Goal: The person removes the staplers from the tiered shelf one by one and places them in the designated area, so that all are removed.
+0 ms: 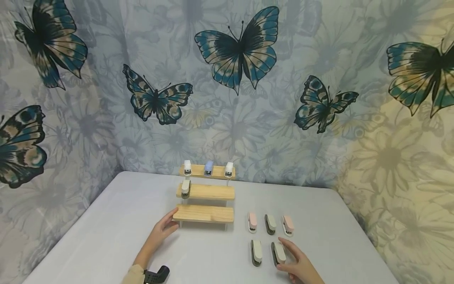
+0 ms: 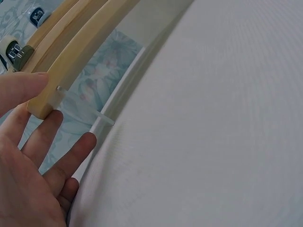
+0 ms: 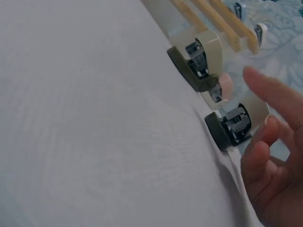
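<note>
At the left end of a three-tier wooden rack [image 1: 203,213], my left hand [image 1: 160,233] holds the lowest shelf. Its thumb lies on the top edge and a finger is under the board [image 2: 45,106]. My right hand [image 1: 299,263] is spread around a cream mini stapler [image 1: 279,253] with a dark base, at the right of the front row. In the right wrist view the index finger is extended past this stapler [image 3: 232,126], apart from it. A matching stapler [image 1: 256,252] lies to its left.
Behind the front row lie a pink stapler [image 1: 252,221], a pale green one [image 1: 270,224] and another pink one [image 1: 288,225]. The top shelf bears two white staplers and a blue one [image 1: 209,167]. A cream stapler [image 1: 186,188] stands on the middle shelf's left end.
</note>
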Available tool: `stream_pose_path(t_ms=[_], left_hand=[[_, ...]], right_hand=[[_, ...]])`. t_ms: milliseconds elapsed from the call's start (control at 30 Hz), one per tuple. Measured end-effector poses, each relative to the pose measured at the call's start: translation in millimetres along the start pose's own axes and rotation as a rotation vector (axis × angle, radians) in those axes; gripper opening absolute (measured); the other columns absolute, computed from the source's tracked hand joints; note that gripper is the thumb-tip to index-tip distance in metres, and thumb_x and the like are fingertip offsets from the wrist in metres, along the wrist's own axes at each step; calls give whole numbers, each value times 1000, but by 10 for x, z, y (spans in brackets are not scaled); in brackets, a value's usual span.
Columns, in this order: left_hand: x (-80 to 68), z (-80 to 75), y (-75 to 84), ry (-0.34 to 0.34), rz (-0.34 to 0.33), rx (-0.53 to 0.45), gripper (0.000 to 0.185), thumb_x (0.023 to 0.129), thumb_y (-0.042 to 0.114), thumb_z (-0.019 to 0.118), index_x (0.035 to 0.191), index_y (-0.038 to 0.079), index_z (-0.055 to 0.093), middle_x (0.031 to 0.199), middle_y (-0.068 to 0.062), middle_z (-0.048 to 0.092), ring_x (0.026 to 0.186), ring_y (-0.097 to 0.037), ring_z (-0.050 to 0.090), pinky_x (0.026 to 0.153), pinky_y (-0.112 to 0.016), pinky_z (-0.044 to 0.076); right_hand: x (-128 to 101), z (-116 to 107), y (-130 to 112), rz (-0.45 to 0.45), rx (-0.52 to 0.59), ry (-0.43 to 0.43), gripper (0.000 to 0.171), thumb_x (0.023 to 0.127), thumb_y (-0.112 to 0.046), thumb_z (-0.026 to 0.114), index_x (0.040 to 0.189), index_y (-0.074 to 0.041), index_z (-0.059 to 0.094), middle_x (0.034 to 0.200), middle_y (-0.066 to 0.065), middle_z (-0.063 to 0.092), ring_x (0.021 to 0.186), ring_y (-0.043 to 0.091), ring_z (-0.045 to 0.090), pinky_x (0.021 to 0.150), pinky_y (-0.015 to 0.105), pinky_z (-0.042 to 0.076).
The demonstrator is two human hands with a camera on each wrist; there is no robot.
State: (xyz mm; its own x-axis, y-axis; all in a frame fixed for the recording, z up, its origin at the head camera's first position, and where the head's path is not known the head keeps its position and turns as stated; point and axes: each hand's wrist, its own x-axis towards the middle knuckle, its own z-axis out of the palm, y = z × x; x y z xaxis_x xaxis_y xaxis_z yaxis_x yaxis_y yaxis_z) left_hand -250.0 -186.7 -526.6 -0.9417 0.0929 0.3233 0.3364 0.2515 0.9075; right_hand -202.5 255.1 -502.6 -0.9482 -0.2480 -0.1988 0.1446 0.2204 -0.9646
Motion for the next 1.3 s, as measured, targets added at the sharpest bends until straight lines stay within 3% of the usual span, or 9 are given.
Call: stream_pose_path(t_ms=[333,400,500,567,633,700,833,1067,1300], left_hand=[[-5,22,-7,55,-24,15,47,74,17,56,117,19,37,121,4,32,103,-11,36,82,-29,33],[-6,27,-5,62,-17,18,47,73,17,56,116,19,38,120,4,33,104,-11,35,81,-27,34],[-2,30,0,60,-4,22,47,74,16,56,117,19,38,120,4,33,103,-13,36,81,-28,35],[-3,30,2,46,7,28,47,74,16,55,118,17,36,121,1,32,103,-16,36,81,-30,35],[-6,29,3,34,11,32,48,75,15,54,119,16,35,122,-1,31,103,-18,36,81,-33,34],[-12,26,8,30,0,37,48,75,15,54,120,16,34,123,-2,30,103,-20,36,81,-36,33],[-8,18,30,64,-25,47,48,74,15,56,117,19,37,121,2,32,100,-18,39,82,-39,31],[1,-30,31,78,44,63,45,74,10,55,117,14,39,121,-1,32,97,-17,41,79,-40,34],[-31,-1,0,57,37,61,48,74,11,55,118,15,37,124,-2,28,104,-15,35,80,-39,33]], right_hand=[[20,44,-554,-160,-56,-81,56,73,-14,56,123,-16,30,125,8,22,34,12,39,36,35,41],[65,169,-723,-225,-71,-128,55,74,-14,55,123,-15,29,106,12,45,33,13,39,36,36,41],[206,389,-945,-359,-85,-229,53,76,-11,52,123,-14,28,82,13,54,32,19,37,35,37,41],[331,539,-1031,-424,-65,-298,53,77,-7,50,124,-13,26,84,14,54,32,24,35,34,37,40],[462,686,-1064,-461,-20,-350,53,77,-5,49,124,-13,26,113,12,41,34,25,34,33,37,40],[568,829,-1063,-445,7,-360,53,78,-8,50,124,-15,26,126,7,23,34,22,33,33,38,39],[734,1076,-1096,-416,9,-316,52,77,-14,52,123,-17,28,125,1,25,35,14,35,33,36,40],[1002,1422,-1354,-402,34,-261,57,73,-14,57,123,-13,28,124,2,27,39,14,40,35,32,42],[1352,1731,-1367,-374,184,-258,61,69,-25,61,121,-22,30,126,-2,23,46,11,42,44,30,44]])
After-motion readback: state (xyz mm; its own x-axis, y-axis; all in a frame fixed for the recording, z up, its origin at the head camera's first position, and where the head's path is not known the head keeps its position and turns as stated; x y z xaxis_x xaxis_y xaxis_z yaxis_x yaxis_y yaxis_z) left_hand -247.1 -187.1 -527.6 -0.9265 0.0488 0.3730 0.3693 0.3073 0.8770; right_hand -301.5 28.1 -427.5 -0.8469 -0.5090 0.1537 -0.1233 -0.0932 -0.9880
